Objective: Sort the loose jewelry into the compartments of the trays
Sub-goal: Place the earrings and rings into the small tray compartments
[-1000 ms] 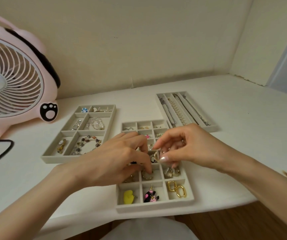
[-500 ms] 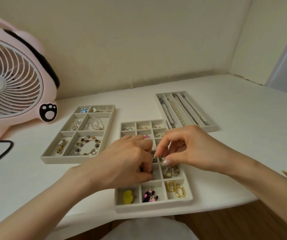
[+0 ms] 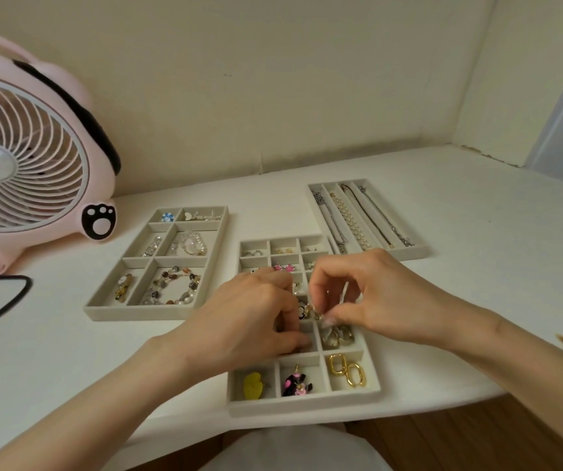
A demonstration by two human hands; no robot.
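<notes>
Across the white worktop [image 3: 477, 266], beside a pink round-grilled desk fan [image 3: 28, 158], lie three grey-beige felt-lined trays. A wide-celled tray [image 3: 137, 314] with beaded bracelets sits on the left, a long-slotted tray [image 3: 416, 254] of chains and pearls at the right rear, and a small-celled tray [image 3: 307, 404] nearest the edge. Over the middle of that near tray the right grip [image 3: 385, 297] pinches, between thumb and forefinger, a small round black-and-white earring with a gold rim [image 3: 304, 310]. The left grip [image 3: 249, 328] is curled, fingertips down in a cell just beside the earring; whether it holds anything I cannot tell. Gold oval hoops [image 3: 346, 370] lie in the front right cell.
</notes>
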